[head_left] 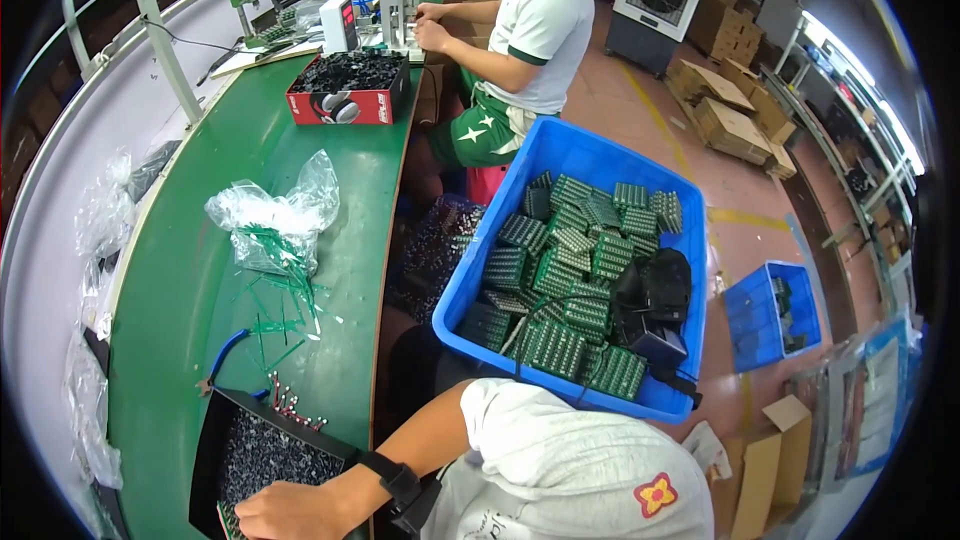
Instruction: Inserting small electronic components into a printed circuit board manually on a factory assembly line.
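Note:
My right hand [295,512] reaches in at the bottom, a black band on its wrist. Its fingers are bent over the edge of a green circuit board [229,522], which is mostly cut off by the picture's edge. Right beside the hand is a black open box [207,437] filled with small dark components [268,448]. Several small red and white parts [287,406] lie along the box's far edge. A blue-handled hand tool [228,354] rests just beyond it. My left hand is out of view.
On the green bench [350,240] lie thin green strips [280,315] and a clear plastic bag [285,205]; a red box [345,108] of black parts stands farther back. A blue crate [455,285] of circuit boards is at right. A co-worker [545,20] works at a bench machine [398,15].

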